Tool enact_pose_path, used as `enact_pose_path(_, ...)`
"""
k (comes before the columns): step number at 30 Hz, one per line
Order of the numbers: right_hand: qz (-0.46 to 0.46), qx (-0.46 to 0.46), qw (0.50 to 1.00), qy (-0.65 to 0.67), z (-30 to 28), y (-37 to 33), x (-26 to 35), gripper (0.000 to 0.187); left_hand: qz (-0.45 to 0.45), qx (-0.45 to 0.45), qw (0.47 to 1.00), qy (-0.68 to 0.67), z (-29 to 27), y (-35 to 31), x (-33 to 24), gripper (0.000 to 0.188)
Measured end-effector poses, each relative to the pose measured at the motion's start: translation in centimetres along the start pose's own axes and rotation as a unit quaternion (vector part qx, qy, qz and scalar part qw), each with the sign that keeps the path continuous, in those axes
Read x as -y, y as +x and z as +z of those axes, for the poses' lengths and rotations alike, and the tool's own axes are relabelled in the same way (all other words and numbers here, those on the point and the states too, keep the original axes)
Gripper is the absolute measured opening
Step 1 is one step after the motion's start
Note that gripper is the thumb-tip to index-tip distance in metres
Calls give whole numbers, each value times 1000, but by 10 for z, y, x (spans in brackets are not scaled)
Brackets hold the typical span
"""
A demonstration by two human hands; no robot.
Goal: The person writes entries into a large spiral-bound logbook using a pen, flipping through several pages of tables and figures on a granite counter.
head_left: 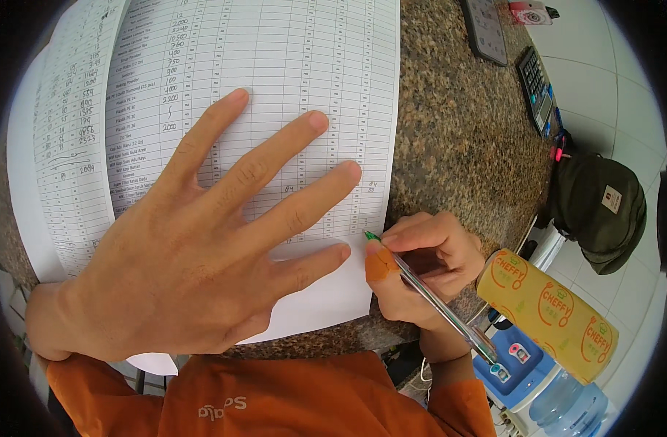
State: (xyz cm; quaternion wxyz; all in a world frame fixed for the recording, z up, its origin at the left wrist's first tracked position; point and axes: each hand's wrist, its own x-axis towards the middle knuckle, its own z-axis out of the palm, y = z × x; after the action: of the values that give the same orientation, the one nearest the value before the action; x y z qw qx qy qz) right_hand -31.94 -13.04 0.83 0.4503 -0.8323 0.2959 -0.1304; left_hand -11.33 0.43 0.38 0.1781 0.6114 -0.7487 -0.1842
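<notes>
A printed table sheet (326,44) with handwritten figures lies on the speckled stone counter. My left hand (195,226) rests flat across it, fingers spread and pointing up to the right, hiding much of the rows beneath. At the sheet's lower right, my right hand (428,251) is closed around a clear pen (437,300). The pen's green tip touches or nearly touches the paper near its right edge. An orange covering (381,265) wraps the right thumb. More handwritten pages (64,182) lie under and left of the main sheet.
Along the counter's (450,131) far right edge are a dark phone (485,30) and a calculator (535,87). Further right are a dark green cap (603,211) and a yellow patterned cylinder (548,315). A blue-and-white water dispenser (493,342) and large clear bottle (566,404) stand lower right.
</notes>
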Motion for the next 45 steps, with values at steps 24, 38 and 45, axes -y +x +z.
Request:
enact_pose_path(24,-17,-33,999,23,7,5,-7,25,88,151,960,218,-6,-6,13,62)
enact_pose_path(38,-25,-77,994,69,10,4,-11,25,28,223,971,80,-29,4,9,63)
enact_pose_path(45,-22,-72,996,40,9,5,-10,24,30,195,979,47,-26,2,14,58)
